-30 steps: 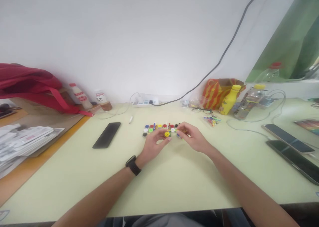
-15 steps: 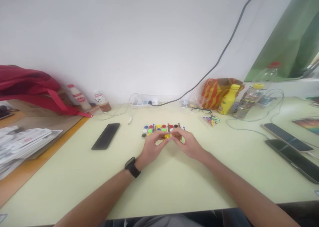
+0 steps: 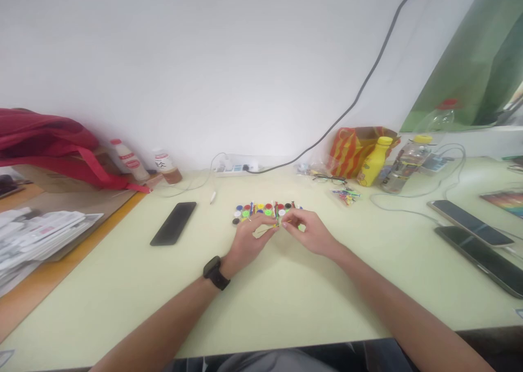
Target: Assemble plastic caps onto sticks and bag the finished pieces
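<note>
Small coloured round pieces [image 3: 268,206] in red, blue, white, yellow, green and black lie in rows on the table, with thin coloured sticks among them. In front of these, my left hand [image 3: 250,236] is closed in a pinch, a thin yellowish piece [image 3: 265,230] showing by its thumb and fingertips. My right hand [image 3: 314,233] is pinched close beside it, fingertips a small gap away. Something tiny and yellowish shows at the right fingertips, too small to name. Both hands cover part of the round pieces.
A black phone [image 3: 174,223] lies left, papers [image 3: 44,236] beyond it. At the back stand bottles [image 3: 167,166], a power strip [image 3: 237,166], glasses [image 3: 327,178], a striped bag [image 3: 345,151] and a yellow bottle [image 3: 375,161]. Two phones [image 3: 476,255] with cables lie right.
My fingertips have drawn slightly apart, the right hand shifting a little to the right. The bright yellow piece seen between them before now shows only as a thin sliver.
</note>
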`<state>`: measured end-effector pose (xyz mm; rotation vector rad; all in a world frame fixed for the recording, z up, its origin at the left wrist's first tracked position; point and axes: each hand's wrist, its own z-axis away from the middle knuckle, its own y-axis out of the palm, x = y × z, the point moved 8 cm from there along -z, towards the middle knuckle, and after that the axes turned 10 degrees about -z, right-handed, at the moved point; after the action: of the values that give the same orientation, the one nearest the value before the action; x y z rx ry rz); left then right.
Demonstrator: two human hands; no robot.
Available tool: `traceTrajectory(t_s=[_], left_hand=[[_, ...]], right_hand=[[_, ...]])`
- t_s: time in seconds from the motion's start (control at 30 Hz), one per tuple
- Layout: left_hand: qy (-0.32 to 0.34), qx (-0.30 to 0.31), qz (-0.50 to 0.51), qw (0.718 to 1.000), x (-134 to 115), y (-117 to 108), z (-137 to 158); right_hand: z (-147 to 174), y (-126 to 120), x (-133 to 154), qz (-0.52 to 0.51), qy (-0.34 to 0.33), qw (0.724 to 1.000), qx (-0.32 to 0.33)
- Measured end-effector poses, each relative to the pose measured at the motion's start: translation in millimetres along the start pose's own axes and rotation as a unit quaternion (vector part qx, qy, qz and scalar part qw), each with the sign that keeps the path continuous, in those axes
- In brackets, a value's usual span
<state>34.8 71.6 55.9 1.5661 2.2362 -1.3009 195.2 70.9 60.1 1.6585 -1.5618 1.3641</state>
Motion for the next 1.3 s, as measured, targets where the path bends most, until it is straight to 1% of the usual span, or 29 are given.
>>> traceTrajectory(t_s=[0.2,0.43,0.67,0.77,0.9,1.0,1.07,1.13,1.2,1.3], left_hand=[[-0.013,0.008,0.011,1.000,2.1,2.4,0.9],[-0.007,0.024,0.016,1.000,-1.8,4.0,0.9],[-0.020,0.066,0.018,0.997,-1.9,8.0,-1.1],[-0.029,0.072,0.033,0.996,-0.1,10.4,-0.5],[-0.058,0.076,0.106,0.990,2.3,14.2,1.1],[-0.087,0.104,0.185,0.973,2.7,20.3,1.7],[-0.110,0.107,0.219,0.964,5.2,22.2,1.6],[-0.140,0.089,0.239,0.957,11.6,21.7,1.5],[-0.170,0.070,0.255,0.949,19.3,20.7,1.8],[-0.189,0.059,0.275,0.941,25.5,19.9,1.4]], right_hand=[[-0.6,1.0,-8.3,-0.039,0.014,0.999,-0.003],[-0.2,2.5,-11.4,-0.074,0.027,0.997,0.002],[-0.5,1.6,-12.5,-0.081,0.035,0.996,0.002],[-0.4,0.7,-12.5,-0.102,0.046,0.994,-0.003],[-2.2,0.0,-15.0,-0.137,0.056,0.989,-0.008],[-4.4,-3.2,-18.6,-0.155,0.054,0.986,-0.020],[-5.5,-7.8,-21.3,-0.164,0.051,0.984,-0.039],[-5.6,-15.3,-22.2,-0.145,0.042,0.986,-0.071],[-4.6,-22.4,-18.9,-0.097,0.022,0.990,-0.099],[-2.5,-21.9,-10.9,-0.061,-0.002,0.994,-0.087]])
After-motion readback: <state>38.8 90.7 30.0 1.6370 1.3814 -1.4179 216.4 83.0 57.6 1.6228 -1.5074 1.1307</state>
